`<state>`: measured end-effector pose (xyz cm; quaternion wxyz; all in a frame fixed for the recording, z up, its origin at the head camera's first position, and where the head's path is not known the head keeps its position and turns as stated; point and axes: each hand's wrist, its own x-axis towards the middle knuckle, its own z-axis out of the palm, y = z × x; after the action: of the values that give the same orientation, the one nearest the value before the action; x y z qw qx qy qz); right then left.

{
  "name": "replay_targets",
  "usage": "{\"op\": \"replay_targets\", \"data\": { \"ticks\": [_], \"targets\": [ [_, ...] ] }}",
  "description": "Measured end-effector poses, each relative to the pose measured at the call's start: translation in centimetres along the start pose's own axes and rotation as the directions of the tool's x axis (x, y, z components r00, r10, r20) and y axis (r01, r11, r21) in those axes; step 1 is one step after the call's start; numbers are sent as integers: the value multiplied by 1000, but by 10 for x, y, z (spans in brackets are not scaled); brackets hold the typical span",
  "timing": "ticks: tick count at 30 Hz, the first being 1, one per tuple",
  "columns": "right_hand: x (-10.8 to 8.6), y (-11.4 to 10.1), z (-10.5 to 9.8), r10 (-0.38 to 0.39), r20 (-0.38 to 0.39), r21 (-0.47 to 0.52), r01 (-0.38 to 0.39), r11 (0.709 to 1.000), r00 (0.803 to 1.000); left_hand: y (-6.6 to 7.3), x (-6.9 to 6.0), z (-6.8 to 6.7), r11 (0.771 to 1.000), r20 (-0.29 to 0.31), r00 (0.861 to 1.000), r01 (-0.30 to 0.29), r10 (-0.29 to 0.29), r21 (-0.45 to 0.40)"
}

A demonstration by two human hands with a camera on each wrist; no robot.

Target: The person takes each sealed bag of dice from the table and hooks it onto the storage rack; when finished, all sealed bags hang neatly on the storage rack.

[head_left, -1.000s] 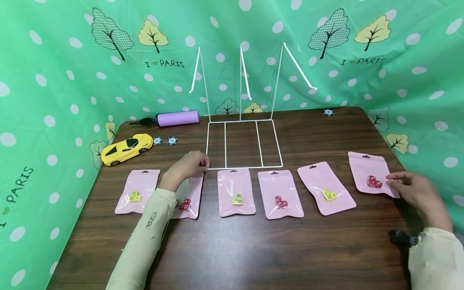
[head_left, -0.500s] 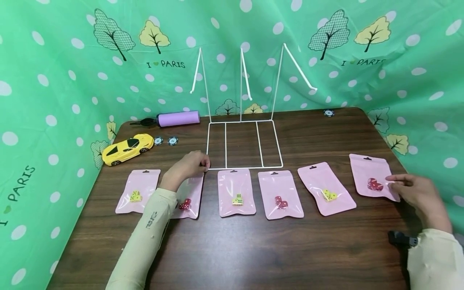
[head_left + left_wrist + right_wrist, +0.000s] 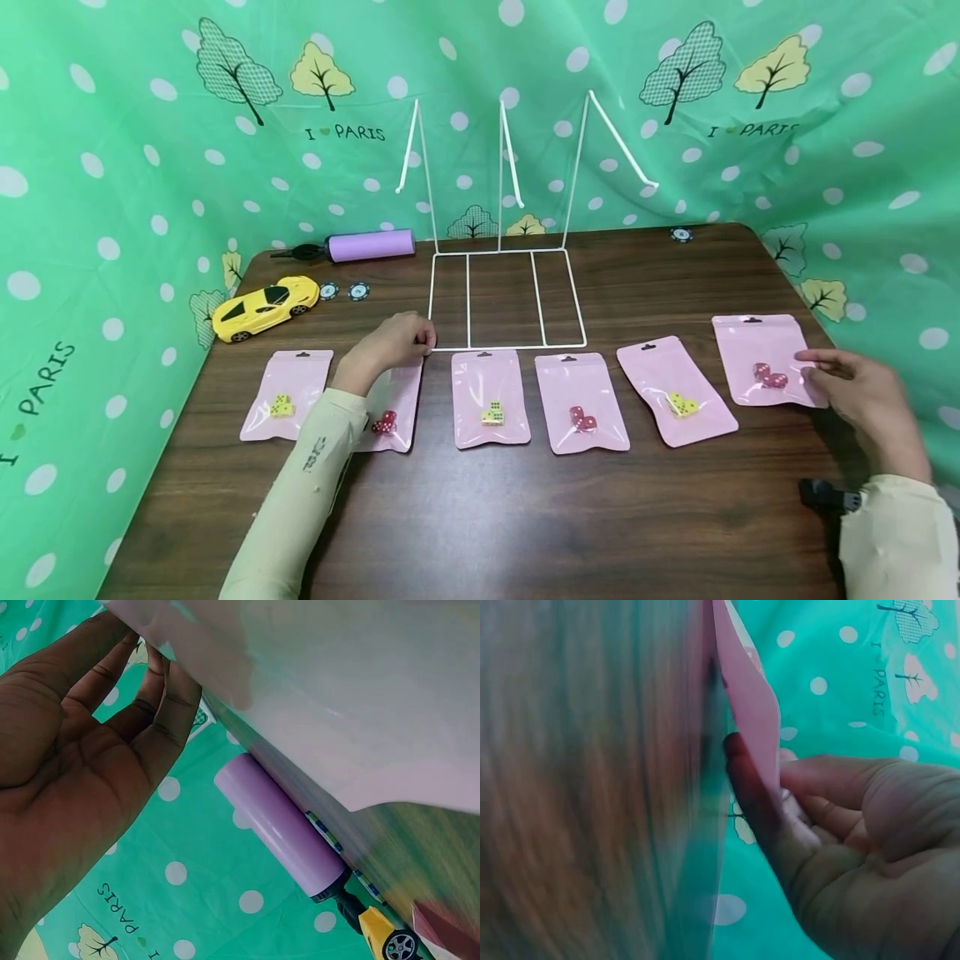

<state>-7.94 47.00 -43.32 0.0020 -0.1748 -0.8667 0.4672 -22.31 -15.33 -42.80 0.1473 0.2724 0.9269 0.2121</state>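
Observation:
Several pink zip pouches with dice lie in a row across the table in the head view. My left hand [image 3: 390, 348] pinches the top right corner of the second pouch from the left [image 3: 397, 404], which has red dice in it; my sleeve covers part of that pouch. In the left wrist view the pouch's pale sheet [image 3: 337, 705] runs out from my fingertips. At the far right my right hand [image 3: 862, 392] pinches the right edge of the end pouch [image 3: 750, 354], also with red dice. The right wrist view shows this pouch [image 3: 754, 712] between thumb and fingers, bent along its edge.
A white wire rack [image 3: 500, 347] with three upright hooks stands behind the row. Left of it are a purple hand pump [image 3: 371, 246], a yellow toy car [image 3: 266, 308] and two chips [image 3: 358, 291]. Another chip [image 3: 681, 235] lies at the back right. Green cloth hangs around the table [image 3: 525, 525].
My right hand has shifted the end pouch slightly left and turned it straighter, and its dice have spread a little inside. The left hand and its pouch stay put.

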Motion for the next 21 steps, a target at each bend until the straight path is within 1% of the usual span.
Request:
{"op": "replay_targets", "data": {
  "ticks": [1, 2, 3, 5, 9, 15, 17, 21],
  "targets": [
    [0, 0, 0, -21, 3, 43, 21, 999, 1000, 0, 0, 0, 1000, -3, 1000, -4, 4, 0],
    [-1, -1, 1, -37, 0, 63, 37, 997, 999, 0, 0, 0, 1000, -5, 1000, -8, 8, 0],
    [-1, -2, 2, -51, -8, 64, 52, 997, 999, 0, 0, 0, 1000, -6, 1000, -14, 14, 4],
    [-2, -4, 5, -68, -47, 16, 68, 998, 997, 1, -1, 0, 1000, -5, 1000, -15, 15, 3],
    [-2, -9, 9, -57, -111, -34, 54, 998, 992, 1, -1, 0, 1000, -5, 1000, -13, 13, 4],
    [-2, -19, 14, -50, -182, -25, 46, 999, 982, 0, -2, 0, 1000, -8, 1000, -12, 12, 1],
    [-2, -23, 15, -49, -209, -5, 49, 999, 977, 0, -1, 0, 1000, -7, 1000, -11, 11, -3],
    [-4, -32, 17, -35, -237, 5, 37, 999, 971, 0, 0, -1, 1000, -4, 1000, -7, 7, -6]
  ]
}}
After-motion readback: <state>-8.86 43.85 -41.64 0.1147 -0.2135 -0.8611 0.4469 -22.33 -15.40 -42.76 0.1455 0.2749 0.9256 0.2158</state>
